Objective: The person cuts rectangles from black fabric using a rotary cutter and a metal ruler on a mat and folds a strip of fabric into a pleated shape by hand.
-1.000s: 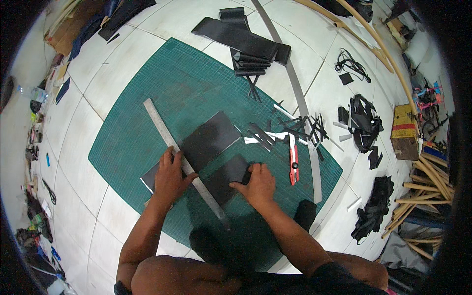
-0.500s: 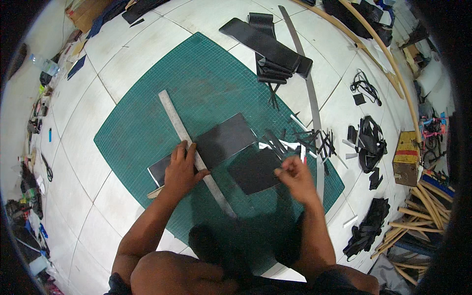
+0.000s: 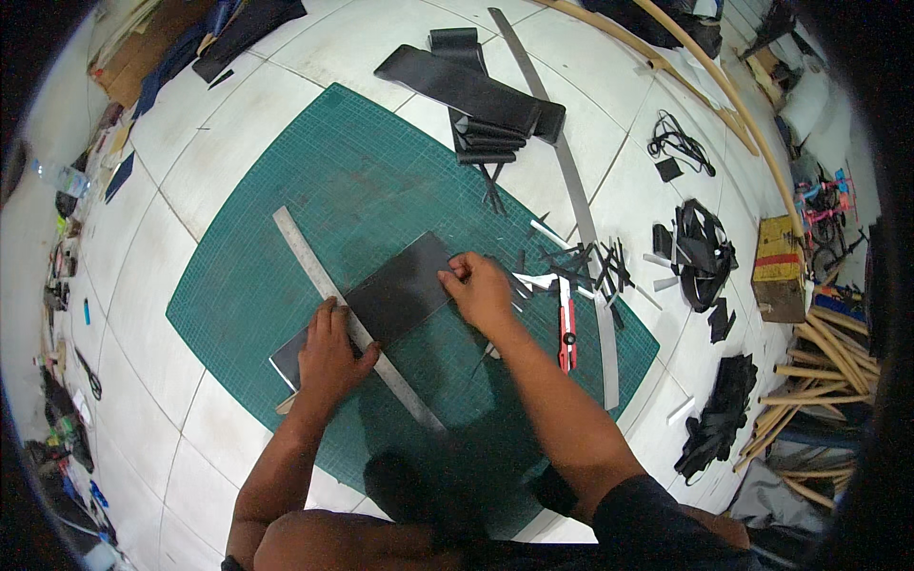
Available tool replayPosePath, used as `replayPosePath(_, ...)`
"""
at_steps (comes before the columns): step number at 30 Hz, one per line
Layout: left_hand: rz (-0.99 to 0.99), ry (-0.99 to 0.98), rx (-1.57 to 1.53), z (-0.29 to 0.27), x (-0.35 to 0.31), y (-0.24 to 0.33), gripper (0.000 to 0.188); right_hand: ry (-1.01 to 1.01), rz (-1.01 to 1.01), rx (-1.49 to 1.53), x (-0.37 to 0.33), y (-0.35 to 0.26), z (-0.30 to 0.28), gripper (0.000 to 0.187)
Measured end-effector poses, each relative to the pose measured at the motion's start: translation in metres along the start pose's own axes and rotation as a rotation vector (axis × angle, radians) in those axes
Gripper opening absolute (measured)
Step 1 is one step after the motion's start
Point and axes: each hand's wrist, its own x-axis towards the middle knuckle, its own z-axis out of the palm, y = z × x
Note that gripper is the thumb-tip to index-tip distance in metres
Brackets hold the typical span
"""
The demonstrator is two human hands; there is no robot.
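On the green cutting mat (image 3: 333,162) a dark rectangular sheet (image 3: 405,281) lies at a slant, with a steel ruler (image 3: 309,262) across it. My left hand (image 3: 330,350) presses on the ruler, fingers stretched and thumb spread apart. At the sheet's right end, my right hand (image 3: 478,290) has thumb and forefinger pinched together; whatever is between them is too small to make out. A red utility knife (image 3: 567,328) rests on the mat, right of my right forearm. Thin black strips (image 3: 617,266) and white scraps lie in a heap beyond it.
Folded black material (image 3: 476,90) sits past the mat's far edge. A long grey metal strip (image 3: 574,186) curves along the right side. Black bundles (image 3: 703,257), a yellow box (image 3: 779,266) and several wooden sticks (image 3: 819,381) stand further right.
My right hand has moved left and away from me to the sheet's end. The dark square piece formerly beside it no longer shows there. The red knife is now uncovered. The view has shifted.
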Motion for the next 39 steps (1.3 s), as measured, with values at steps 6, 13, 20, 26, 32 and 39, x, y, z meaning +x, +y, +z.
replayPosePath(6,-0.058,-0.008,0.041,-0.006,0.006,0.017,0.090,0.050,-0.074,-0.083,0.002,0.002,0.002,0.028)
replayPosePath(13,-0.070,0.012,0.139,-0.004,0.012,0.023,0.090,0.121,-0.112,-0.123,0.002,0.000,0.002,0.035)
replayPosePath(20,-0.059,0.025,0.168,-0.003,0.014,0.023,0.093,0.127,-0.155,-0.177,0.003,0.006,0.003,0.037)
replayPosePath(26,-0.080,0.001,0.173,-0.004,0.015,0.028,0.093,0.115,-0.144,-0.089,0.003,0.010,0.002,0.036)
replayPosePath(32,-0.106,0.017,0.149,-0.003,0.012,0.019,0.091,0.017,-0.412,-0.292,-0.012,-0.030,0.002,0.040)
replayPosePath(39,-0.065,0.052,0.111,0.002,0.013,0.021,0.091,-0.321,-0.683,-0.514,-0.041,-0.031,0.040,0.045)
